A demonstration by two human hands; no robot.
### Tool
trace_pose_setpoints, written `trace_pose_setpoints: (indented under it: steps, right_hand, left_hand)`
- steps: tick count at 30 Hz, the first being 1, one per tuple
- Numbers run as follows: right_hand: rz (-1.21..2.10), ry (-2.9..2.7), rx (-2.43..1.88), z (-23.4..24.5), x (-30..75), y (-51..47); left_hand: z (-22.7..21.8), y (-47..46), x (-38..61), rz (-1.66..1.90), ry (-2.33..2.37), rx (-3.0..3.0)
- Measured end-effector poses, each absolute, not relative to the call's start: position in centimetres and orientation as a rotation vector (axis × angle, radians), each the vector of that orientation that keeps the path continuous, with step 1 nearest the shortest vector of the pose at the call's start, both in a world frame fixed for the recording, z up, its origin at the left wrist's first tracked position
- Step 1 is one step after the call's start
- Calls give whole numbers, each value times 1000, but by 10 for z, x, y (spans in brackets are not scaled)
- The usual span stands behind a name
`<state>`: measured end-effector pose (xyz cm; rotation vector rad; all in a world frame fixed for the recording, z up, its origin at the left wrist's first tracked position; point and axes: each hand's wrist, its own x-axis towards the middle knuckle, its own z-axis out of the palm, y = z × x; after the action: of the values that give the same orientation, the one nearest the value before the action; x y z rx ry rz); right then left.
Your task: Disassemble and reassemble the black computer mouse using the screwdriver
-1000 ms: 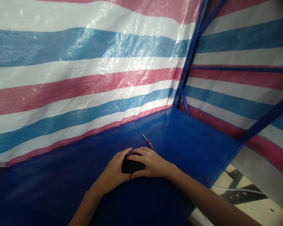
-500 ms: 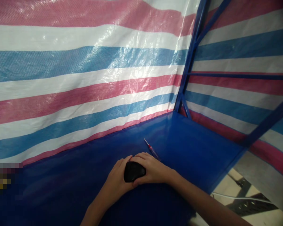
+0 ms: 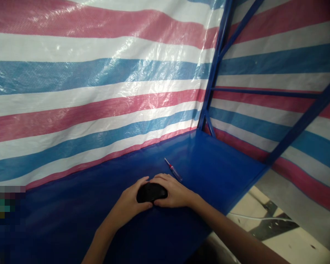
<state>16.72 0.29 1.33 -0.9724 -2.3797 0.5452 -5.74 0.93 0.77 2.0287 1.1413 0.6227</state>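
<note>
Hands (image 3: 129, 198) now cover less of the black object (image 3: 152, 192).

You work in makeshift booth, workshop-like; wider premises cannot be told. Signs before you: glossy striped sheeting (image 3: 99, 80) in red, white and blue, walling upper left and right side of frame. Blue metal post (image 3: 214, 66) with diagonal braces (image 3: 240, 30), upper right, marks corner. Blue counter (image 3: 222, 157) spans lower middle; slim screwdriver-like tool (image 3: 174, 171) lies on it. Lower right, you see pale surface (image 3: 288, 246) and white cable (image 3: 253, 217).
</note>
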Motion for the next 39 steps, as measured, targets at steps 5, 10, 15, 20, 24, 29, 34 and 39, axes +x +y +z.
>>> trace_pose_setpoints:
  steps: [5, 10, 15, 20, 24, 29, 34, 39]
  right_hand:
    - [581, -2312, -952, 9, 171, -5]
    - [641, -2250, -1028, 6, 176, -14]
    - [664, -2229, -1067, 7, 179, -21]
    - [593, -2180, -1136, 2, 181, -28]
    - [577, -2177, -1141, 0, 183, -29]
    - [544, -2207, -1158, 0, 184, -30]
    - [507, -2244, -1200, 0, 186, -33]
    - [464, -2225, -1234, 2, 186, -34]
  left_hand:
    - [17, 5, -58, 562, 1116, 2062]
    - [22, 3, -55, 555, 1094, 2070]
    - [12, 2, -55, 602, 1123, 2043]
    - [4, -2, -57, 678, 1129, 2046]
    - [4, 0, -59, 717, 1028, 1929]
    - [5, 9, -62, 750, 915, 1649]
    - [4, 13, -56, 821, 1040, 1582]
    - [2, 13, -53, 867, 1070, 1633]
